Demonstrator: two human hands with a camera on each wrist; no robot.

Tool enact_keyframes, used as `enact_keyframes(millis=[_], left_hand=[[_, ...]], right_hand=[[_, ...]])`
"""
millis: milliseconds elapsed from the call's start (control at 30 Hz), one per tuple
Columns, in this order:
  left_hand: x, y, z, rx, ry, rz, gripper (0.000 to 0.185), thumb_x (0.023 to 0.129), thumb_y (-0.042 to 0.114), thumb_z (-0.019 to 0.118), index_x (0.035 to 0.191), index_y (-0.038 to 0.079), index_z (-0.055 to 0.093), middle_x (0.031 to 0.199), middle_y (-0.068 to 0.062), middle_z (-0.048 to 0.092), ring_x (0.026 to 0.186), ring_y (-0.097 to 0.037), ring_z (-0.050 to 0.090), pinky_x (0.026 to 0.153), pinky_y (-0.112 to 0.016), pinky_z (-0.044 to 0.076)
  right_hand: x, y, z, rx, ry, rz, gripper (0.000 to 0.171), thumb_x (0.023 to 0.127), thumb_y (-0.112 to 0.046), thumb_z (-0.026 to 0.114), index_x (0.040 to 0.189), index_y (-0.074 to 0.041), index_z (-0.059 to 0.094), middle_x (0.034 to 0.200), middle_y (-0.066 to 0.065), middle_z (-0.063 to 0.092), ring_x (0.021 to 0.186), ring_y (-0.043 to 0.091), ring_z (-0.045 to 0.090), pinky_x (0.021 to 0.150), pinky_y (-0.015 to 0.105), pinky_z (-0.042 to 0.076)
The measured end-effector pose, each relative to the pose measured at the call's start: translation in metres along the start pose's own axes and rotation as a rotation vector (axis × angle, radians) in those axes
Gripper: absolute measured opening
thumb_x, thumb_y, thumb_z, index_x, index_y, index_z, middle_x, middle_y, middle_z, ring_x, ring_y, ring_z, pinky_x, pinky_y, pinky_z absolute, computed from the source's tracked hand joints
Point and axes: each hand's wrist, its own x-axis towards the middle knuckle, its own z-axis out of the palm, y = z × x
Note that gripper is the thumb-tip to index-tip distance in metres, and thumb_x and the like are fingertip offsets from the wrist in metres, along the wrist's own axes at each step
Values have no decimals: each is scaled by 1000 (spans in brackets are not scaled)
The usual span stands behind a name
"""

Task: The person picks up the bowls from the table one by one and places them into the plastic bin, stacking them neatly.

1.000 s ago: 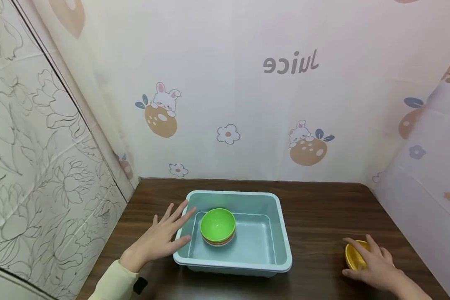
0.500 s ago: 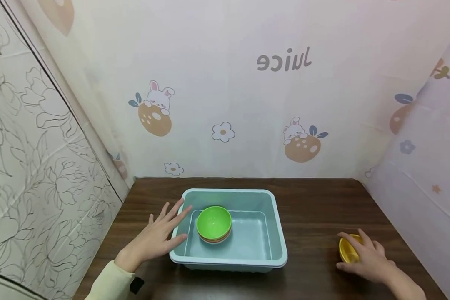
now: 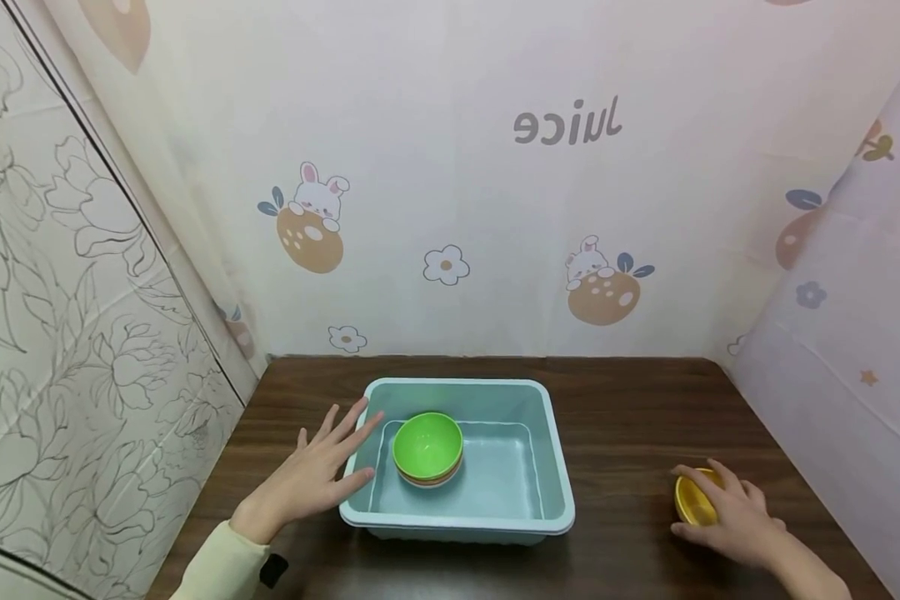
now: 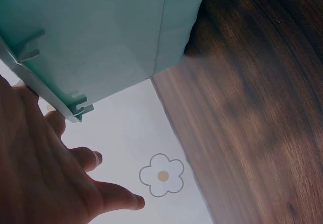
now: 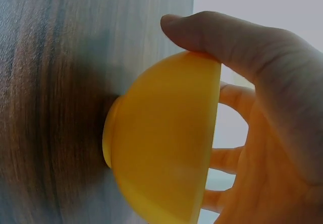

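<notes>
My right hand [image 3: 738, 521] grips a small yellow bowl [image 3: 692, 500] at the right of the table. In the right wrist view the thumb lies against the rim of the yellow bowl [image 5: 161, 138], and the other fingers reach behind it, their tips hidden. The bowl's foot is close to the wood. My left hand [image 3: 307, 475] rests at the left rim of a pale blue-green plastic basin [image 3: 457, 525], fingers spread and straight. Inside the basin, toward its left, a green bowl [image 3: 427, 446] tops a nested stack with an orange-brown rim below.
The dark wood table [image 3: 622, 417] meets a patterned curtain [image 3: 450, 183] at the back. Another printed sheet [image 3: 855, 375] hangs along the right side, and a flower-line panel [image 3: 97, 317] stands on the left.
The head view has shifted slightly, moving the whole scene a little leftward. Both hands keep nearly the same places, the left at the basin and the right on the yellow bowl.
</notes>
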Motion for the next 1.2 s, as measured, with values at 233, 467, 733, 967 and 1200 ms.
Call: enact_keyframes(millis=[233, 467, 733, 967, 1200], left_hand=[[0, -1, 2, 15, 9, -2, 70, 101, 58, 53, 164, 40, 24, 175, 6, 10, 154, -53, 15, 100, -91, 18], [-1, -1, 1, 5, 12, -6, 71, 101, 60, 52, 163, 37, 27, 175, 5, 11, 154, -52, 15, 99, -92, 19], [-2, 1, 0, 4, 16, -1, 70, 101, 60, 52, 163, 43, 24, 175, 4, 13, 155, -52, 15, 99, -92, 18], [-2, 1, -1, -1, 18, 0, 70, 101, 60, 52, 162, 46, 22, 175, 5, 12, 156, -50, 14, 100, -91, 18], [-2, 0, 1, 7, 23, 3, 70, 101, 60, 52, 162, 45, 22, 174, 5, 13, 155, -51, 14, 99, -92, 18]], right_hand=[[-1, -8, -6, -27, 78, -39, 88, 88, -60, 73, 156, -20, 35, 152, 44, 17, 115, 81, 27, 63, 91, 33], [1, -22, -18, -61, 138, -69, 87, 85, -60, 75, 155, -24, 38, 154, 41, 20, 117, 79, 30, 63, 89, 35], [5, -31, -24, -78, 165, -110, 84, 84, -56, 79, 152, -25, 42, 156, 38, 21, 118, 78, 31, 63, 88, 37], [9, -35, -27, -103, 186, -139, 82, 81, -53, 82, 150, -25, 46, 158, 31, 23, 121, 75, 32, 62, 85, 39], [9, -36, -28, -132, 218, -162, 77, 80, -46, 85, 145, -29, 49, 158, 27, 27, 124, 73, 30, 64, 83, 37]])
